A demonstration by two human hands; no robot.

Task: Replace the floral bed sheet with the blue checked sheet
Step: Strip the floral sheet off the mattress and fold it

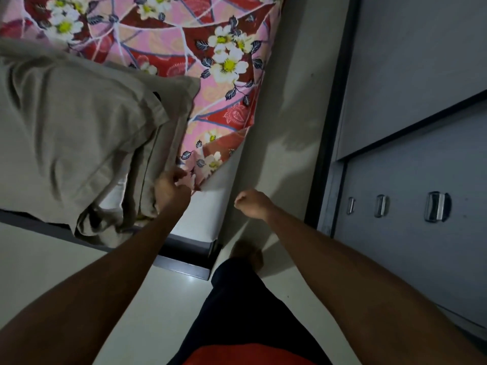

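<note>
Shorts (237, 299) lower centre | left grip (171, 188) pinching floral sheet (226, 64) corner | right grip (253, 202) curled, empty | risk: pillow (66, 127) weight snags pull, could tumble

Floral bed sheet (210, 61): pink-and-red ground, white yellow-centred flowers, dark leaves. Lay spread flat over the mattress (203, 214); near corner was lifted and bunched, the white mattress corner bare below it.
</note>
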